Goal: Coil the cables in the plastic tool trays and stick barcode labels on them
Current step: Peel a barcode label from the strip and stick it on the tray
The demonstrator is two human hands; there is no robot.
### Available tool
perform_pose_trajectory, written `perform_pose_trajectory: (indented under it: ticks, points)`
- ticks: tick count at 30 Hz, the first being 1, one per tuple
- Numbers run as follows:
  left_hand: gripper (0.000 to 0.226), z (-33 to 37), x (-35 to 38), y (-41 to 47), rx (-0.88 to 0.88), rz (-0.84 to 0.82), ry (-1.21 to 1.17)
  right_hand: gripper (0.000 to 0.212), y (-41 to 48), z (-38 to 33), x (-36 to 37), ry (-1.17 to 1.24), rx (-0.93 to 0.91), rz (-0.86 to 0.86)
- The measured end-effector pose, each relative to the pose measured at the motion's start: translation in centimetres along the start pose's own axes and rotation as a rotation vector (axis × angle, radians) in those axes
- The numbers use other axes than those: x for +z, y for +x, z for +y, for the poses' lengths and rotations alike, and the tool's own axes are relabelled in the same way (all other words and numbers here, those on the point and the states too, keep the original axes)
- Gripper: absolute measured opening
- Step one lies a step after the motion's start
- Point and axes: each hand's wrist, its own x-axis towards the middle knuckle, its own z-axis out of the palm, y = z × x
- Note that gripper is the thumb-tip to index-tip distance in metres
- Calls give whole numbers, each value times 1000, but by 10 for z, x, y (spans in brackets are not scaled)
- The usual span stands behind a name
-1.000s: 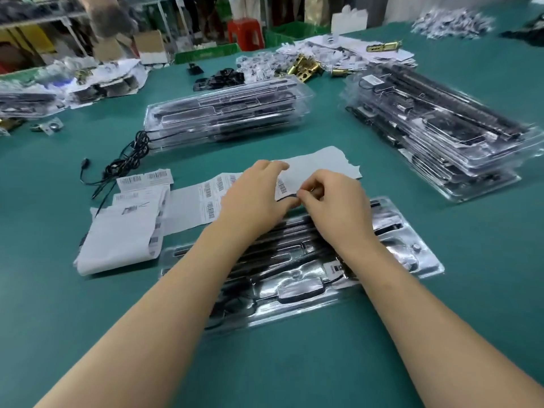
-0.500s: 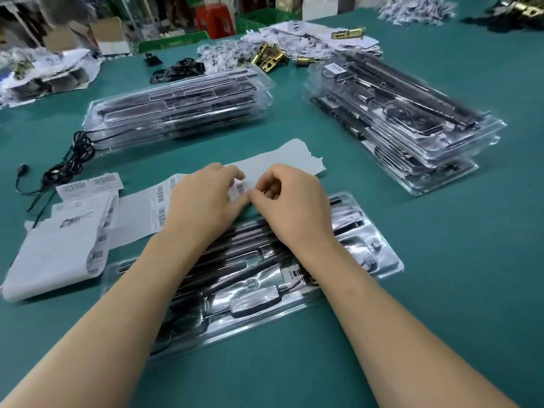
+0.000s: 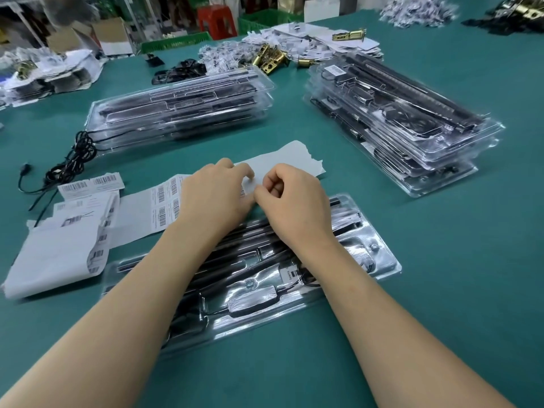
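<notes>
A teal work table in a cluttered workshop carries a clear plastic tray with black cable. Beyond the tray stand two tray stacks – the label sheet lies just behind the tray's far edge. There the left hand presses the sheet flat, and touching it, the right hand, fingers curled, pinches a barcode label.

Teal-green table filled view; red stool, green crate, cardboard boxes stood beyond far edge.
</notes>
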Motion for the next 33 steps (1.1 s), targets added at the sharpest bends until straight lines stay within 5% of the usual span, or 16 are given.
perform_pose_trajectory:
  ticks: [8,16,22,27,33]
  points:
    - [29,2,3,4,-14,-33,-41,22,1,0,-1,43,24,13]
    - [86,-15,22,8,-194,-161,-231,10,-1,-2,-6,93,-3,58]
    - [73,-17,23,7,-178,-125,-374,22,9,3,-24,-244,51,307]
    - [47,-19,22,6,-181,0,-445,41,21,23,-42,-402,211,59]
    - [38,-30,20,-2,-407,182,-952,40,10,-1,-28,-314,-69,40]
